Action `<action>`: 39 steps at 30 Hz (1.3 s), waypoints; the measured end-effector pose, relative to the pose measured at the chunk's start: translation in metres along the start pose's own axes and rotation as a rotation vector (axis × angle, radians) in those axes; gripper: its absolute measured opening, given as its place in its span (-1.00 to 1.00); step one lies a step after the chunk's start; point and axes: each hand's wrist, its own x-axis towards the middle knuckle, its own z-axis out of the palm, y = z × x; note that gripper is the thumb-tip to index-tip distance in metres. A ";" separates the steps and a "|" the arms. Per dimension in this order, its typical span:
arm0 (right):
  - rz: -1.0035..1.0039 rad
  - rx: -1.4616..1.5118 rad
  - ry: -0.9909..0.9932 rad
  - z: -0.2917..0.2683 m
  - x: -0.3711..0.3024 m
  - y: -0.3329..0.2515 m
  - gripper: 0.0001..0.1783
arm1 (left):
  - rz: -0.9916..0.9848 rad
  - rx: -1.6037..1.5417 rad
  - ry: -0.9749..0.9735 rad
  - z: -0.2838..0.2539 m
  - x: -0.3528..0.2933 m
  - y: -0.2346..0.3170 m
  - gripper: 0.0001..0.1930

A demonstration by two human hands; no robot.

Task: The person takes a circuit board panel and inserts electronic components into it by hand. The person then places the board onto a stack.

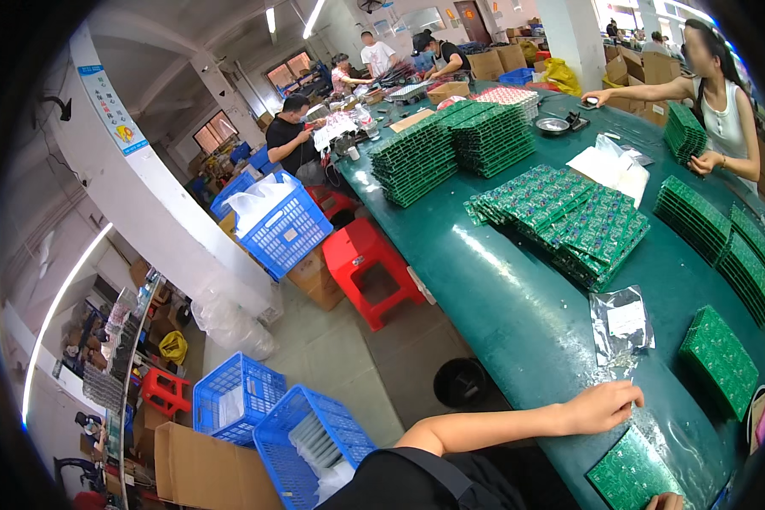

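My left hand [602,408] reaches over the green table with its fingers bent and drawn together; whatever they may pinch is too small to make out. Just beyond it, an opened clear plastic bag [622,321] with a white label lies beside a scatter of tiny parts [618,367]. A green circuit board [633,470] lies at the near edge, below my left hand. At the bottom rim, only the fingers of my right hand [667,501] show, bent over that board's edge.
Stacks of green circuit boards [561,217] stand across the table [484,280], more along its right side [718,361]. A person [727,127] at the right handles another stack. A red stool [370,272], black bin [461,382] and blue crates [240,395] are on the floor at left.
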 end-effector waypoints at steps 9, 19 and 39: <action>0.333 0.455 -0.119 -0.026 -0.002 -0.028 -0.73 | -0.152 -0.566 -0.394 0.051 0.004 0.034 -0.86; 0.367 0.840 -0.061 -0.025 -0.039 -0.003 -0.89 | -0.217 -0.956 -0.557 0.113 0.002 0.070 -0.76; 0.249 0.533 0.224 -0.017 -0.022 0.026 -0.91 | -0.357 -0.524 -0.746 0.068 0.007 0.093 -0.80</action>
